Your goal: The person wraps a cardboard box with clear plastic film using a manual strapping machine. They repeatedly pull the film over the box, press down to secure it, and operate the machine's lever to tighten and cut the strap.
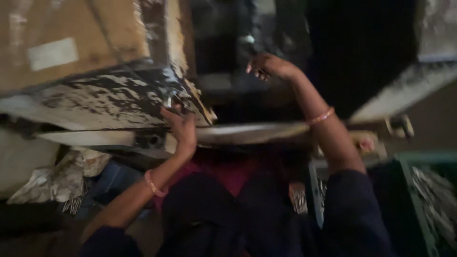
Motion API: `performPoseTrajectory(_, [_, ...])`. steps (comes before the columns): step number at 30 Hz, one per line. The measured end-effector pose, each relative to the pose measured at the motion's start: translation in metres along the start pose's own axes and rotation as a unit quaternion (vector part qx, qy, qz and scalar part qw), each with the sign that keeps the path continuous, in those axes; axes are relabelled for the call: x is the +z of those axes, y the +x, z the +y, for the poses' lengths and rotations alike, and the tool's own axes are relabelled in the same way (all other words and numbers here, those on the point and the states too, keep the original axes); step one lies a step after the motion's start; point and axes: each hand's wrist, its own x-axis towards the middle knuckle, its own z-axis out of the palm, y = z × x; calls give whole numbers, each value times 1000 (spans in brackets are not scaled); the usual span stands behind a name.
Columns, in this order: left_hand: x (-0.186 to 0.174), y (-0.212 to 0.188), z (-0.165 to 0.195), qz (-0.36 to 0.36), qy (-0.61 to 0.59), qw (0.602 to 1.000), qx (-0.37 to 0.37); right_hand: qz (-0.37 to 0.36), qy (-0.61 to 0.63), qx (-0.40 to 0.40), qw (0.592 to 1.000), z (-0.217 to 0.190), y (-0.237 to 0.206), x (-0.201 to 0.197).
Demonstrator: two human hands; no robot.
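A: Where's the left hand [181, 128]?
B: Centre frame, fingers curled onto the worn metal plate's [109, 100] edge; the plate runs leftward.
A: And the right hand [269, 65]?
B: Farther up, fingers loosely bent, holding nothing, over the dark machine [228, 57].

The view is looking dim and heavily motion-blurred, with edges smearing everywhere. Weak light is falling from the upper left, catching the brown cardboard box [62, 43] and the paint-flaked grey metal table edge [104, 102]. The upper right is sinking into near black. The green plastic crate [419, 190] is streaking out of focus.
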Motion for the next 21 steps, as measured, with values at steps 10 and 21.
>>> performPoseTrajectory(10, [33, -80, 83, -253, -82, 964, 2, 116, -485, 280, 820, 65, -280, 10])
performPoseTrajectory(21, [138, -139, 155, -502, 5, 865, 22, 358, -597, 313, 646, 60, -463, 66])
